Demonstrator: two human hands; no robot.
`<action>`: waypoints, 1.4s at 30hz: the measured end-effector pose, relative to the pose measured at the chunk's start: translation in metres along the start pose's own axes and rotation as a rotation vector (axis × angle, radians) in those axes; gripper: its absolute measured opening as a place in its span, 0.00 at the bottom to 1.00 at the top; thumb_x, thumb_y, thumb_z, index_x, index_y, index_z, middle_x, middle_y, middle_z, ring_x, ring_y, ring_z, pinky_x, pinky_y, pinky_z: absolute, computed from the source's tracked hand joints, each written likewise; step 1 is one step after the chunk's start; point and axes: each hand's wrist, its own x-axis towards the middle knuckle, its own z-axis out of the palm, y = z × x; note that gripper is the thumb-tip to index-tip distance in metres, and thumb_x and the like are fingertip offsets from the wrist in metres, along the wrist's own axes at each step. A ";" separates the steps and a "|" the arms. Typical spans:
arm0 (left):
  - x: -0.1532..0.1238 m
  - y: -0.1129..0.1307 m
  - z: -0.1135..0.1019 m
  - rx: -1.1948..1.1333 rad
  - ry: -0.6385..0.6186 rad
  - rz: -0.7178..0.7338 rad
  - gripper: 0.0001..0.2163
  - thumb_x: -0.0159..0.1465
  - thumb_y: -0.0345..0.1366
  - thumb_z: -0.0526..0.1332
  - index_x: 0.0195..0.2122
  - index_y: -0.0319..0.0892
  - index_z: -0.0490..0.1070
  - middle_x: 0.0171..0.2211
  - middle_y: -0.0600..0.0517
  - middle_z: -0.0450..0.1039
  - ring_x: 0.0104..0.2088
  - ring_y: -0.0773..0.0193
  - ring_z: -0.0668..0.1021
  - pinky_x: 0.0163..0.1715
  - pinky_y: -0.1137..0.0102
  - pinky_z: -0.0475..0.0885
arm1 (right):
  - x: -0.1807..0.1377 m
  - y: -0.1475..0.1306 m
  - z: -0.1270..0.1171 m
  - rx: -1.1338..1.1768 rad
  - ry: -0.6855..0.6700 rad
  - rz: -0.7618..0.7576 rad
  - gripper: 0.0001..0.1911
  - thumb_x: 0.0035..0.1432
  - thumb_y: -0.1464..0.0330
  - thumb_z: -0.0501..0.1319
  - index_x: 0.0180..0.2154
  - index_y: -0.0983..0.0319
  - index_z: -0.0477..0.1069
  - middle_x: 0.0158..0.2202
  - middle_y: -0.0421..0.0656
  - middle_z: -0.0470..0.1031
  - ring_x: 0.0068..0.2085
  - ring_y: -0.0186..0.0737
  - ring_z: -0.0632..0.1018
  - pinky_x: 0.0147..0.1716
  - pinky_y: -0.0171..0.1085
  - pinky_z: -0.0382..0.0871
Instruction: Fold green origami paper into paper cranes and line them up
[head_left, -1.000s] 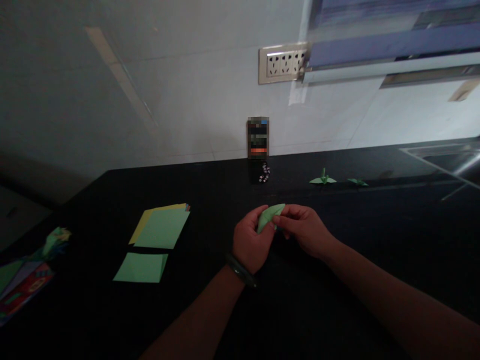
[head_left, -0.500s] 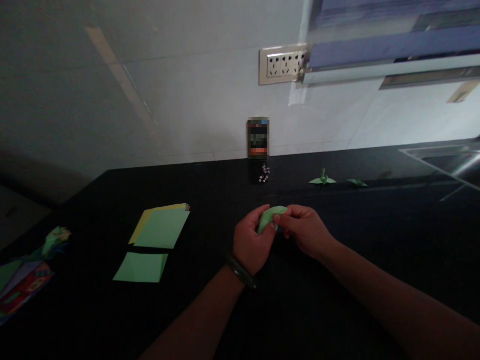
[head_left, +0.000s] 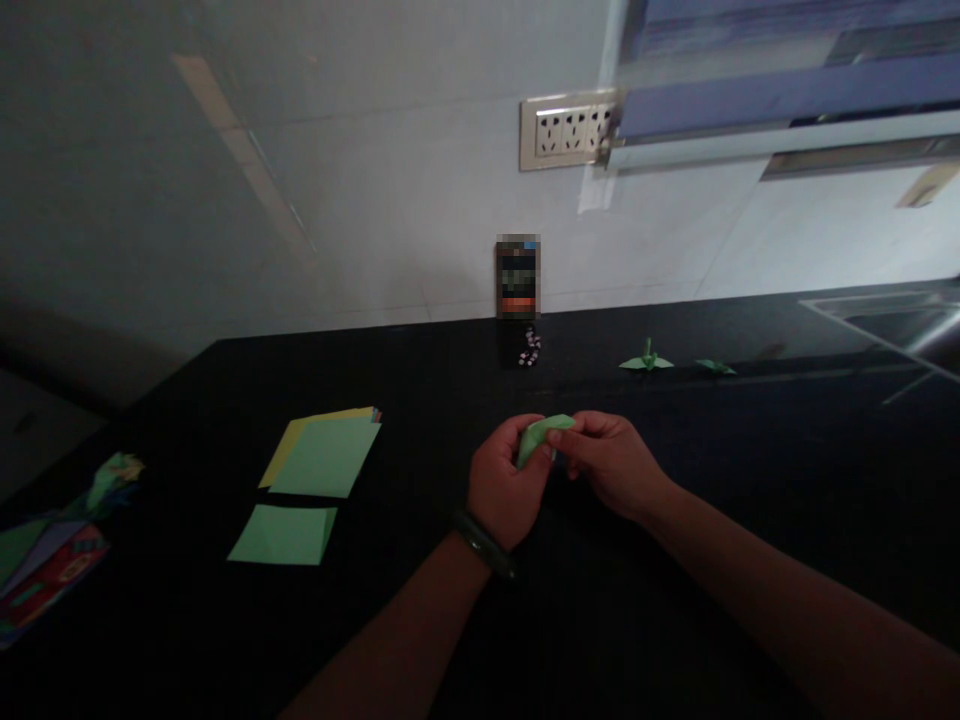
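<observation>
A folded piece of light green paper is pinched between my two hands, just above the black countertop. My left hand grips its left side, the thumb lying along the near edge. My right hand pinches its right part between thumb and fingers. The fingers hide much of the paper, so its exact shape cannot be made out. Beyond my hands stand a green folded paper crane and a second small green folded piece.
Left of my hands lie a stack of coloured paper and a creased green sheet. Colourful paper packs are at the far left. A phone-like device leans against the wall, a beaded string before it. A sink edge is at right.
The view has shifted very slightly. Both hands keep their hold on the green paper, and its upper edge looks a little flatter.
</observation>
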 end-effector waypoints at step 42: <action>0.004 0.007 -0.002 -0.191 -0.059 -0.182 0.12 0.53 0.33 0.59 0.39 0.37 0.69 0.22 0.55 0.70 0.18 0.72 0.68 0.18 0.77 0.63 | 0.001 0.000 -0.002 0.012 0.129 -0.060 0.08 0.38 0.68 0.68 0.20 0.64 0.70 0.17 0.36 0.69 0.17 0.27 0.66 0.17 0.29 0.58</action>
